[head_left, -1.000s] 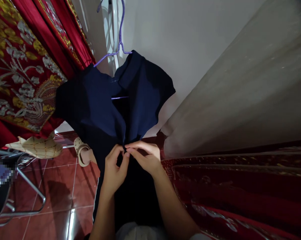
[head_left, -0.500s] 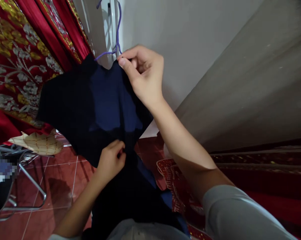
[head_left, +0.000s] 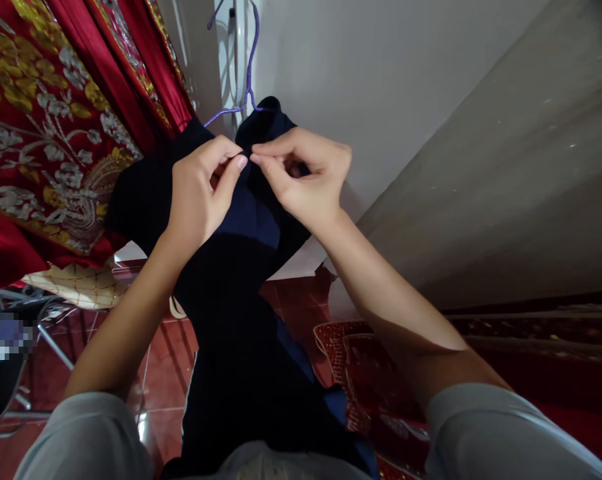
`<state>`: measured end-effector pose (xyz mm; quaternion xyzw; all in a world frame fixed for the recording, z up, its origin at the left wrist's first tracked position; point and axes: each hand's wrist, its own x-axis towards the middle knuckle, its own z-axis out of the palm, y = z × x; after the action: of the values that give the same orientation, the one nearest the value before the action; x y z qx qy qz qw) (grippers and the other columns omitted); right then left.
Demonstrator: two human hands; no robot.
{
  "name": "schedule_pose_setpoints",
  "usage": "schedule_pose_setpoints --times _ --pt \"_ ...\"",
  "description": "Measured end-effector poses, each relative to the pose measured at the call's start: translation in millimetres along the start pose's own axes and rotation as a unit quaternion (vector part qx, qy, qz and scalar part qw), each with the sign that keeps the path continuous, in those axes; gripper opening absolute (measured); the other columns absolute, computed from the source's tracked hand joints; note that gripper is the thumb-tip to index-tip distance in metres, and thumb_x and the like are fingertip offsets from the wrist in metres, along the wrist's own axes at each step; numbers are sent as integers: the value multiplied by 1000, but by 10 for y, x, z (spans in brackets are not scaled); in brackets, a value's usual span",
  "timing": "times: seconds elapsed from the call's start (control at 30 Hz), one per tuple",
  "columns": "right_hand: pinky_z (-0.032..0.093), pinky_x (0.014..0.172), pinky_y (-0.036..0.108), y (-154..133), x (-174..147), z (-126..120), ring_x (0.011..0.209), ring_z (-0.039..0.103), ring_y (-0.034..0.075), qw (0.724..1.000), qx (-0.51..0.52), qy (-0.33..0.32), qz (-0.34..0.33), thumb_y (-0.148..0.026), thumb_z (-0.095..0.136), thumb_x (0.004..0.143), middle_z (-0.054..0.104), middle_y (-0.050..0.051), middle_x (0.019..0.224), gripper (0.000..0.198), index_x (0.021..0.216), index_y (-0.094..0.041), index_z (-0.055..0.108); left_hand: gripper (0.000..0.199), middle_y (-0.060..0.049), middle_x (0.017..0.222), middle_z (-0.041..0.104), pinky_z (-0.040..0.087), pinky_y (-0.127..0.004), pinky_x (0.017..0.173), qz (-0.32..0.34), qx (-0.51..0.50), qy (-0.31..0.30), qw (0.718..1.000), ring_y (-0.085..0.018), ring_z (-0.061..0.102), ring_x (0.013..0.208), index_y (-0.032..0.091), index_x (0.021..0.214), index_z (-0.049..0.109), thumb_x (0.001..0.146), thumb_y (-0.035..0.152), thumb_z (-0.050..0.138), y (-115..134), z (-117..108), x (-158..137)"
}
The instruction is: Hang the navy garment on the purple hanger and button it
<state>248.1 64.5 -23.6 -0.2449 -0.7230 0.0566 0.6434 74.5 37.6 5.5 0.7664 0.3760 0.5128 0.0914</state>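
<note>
1. Head view: a dark blue shirt (head_left: pixel 248 223) hangs on a purple hanger (head_left: pixel 251 73), in front of a pale wall (head_left: pixel 361 67).
2. The left hand (head_left: pixel 193 193) pinches the shirt near its neck, with thumb and finger close together.
3. The right hand (head_left: pixel 311 175) pinches the shirt too, and its fingertips are just beside the left hand's tips.
4. A red cloth (head_left: pixel 45 133) with gold and silver flowers hangs at the left, beside the shirt.
5. Red floor tiles (head_left: pixel 167 367) lie down below.

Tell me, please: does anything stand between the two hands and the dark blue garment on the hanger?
Nothing visible does: the left hand and right hand pinch the dark blue garment near its neckline, below the purple hanger hook.
</note>
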Motion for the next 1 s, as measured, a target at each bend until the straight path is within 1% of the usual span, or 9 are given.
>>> schedule_pose_setpoints --times 0.2,0.37,0.47,0.53,0.63,0.77,0.83,0.9,1.0 --pt "56 75 31 153 -65 5 76 67 13 999 -11 -41 17 -49 61 98 69 1 79 35 85 -18 72 40 5 75 57 44 -14 66 51 58 8 997 -3 64 72 9 87 62 103 44 52 -27 58 66" --pt "46 67 25 296 -426 123 69 62 10 973 -23 -230 28 -31 55 99 70 1 77 27 80 -18 70 36 6 72 52 43 -14 59 106 -24 160 981 -1 60 64 13 86 59 100 46 59 -269 -313 340" --pt "38 63 25 281 -712 110 63 54 8 937 -33 -346 40 -24 53 97 67 -1 72 26 77 -19 68 24 5 75 52 45 -20 65 10 -44 244 969 -9 68 80 17 87 58 103 36 57 -630 -754 268" --pt "35 62 25 217 -839 76 59 49 8 923 -40 -378 53 -20 54 93 63 -3 68 23 74 -19 66 27 5 68 47 41 -16 59 -89 -91 268 955 -6 62 67 17 78 52 101 28 60 -972 -958 27" --pt "31 60 25 73 -905 34 58 46 7 906 -34 -420 50 -11 58 80 59 -5 65 14 70 -19 63 33 5 65 52 39 -15 51 -229 -116 138 957 -4 52 56 17 77 51 103 35 55 -1440 -970 -551" --pt "29 58 25 -122 -869 23 56 46 8 869 0 -492 45 -7 58 70 53 -6 59 12 66 -18 59 35 1 61 59 45 -21 51 -262 -104 19 959 -10 53 56 15 72 61 91 41 73 -1603 -629 -1244" --pt "32 59 26 -193 -843 26 59 49 9 855 5 -517 48 -9 60 73 56 -5 64 10 70 -19 61 32 -3 65 63 47 -25 55 -255 -97 -31 961 -15 57 61 15 73 67 88 41 75 -1463 -477 -1370" --pt "40 65 27 -235 -824 38 70 57 12 865 -1 -498 64 -16 65 80 65 -1 81 6 85 -19 67 27 -6 72 66 48 -28 60 -229 -77 -60 969 -17 59 67 16 79 71 91 40 71 -1208 -385 -1332" --pt "52 86 35 -255 -809 88 100 65 22 899 5 -419 127 -36 78 81 65 11 122 52 125 -17 60 27 -6 80 67 49 -29 69 -158 -56 -49 985 -18 60 74 17 88 72 98 39 62 -712 -310 -1102"
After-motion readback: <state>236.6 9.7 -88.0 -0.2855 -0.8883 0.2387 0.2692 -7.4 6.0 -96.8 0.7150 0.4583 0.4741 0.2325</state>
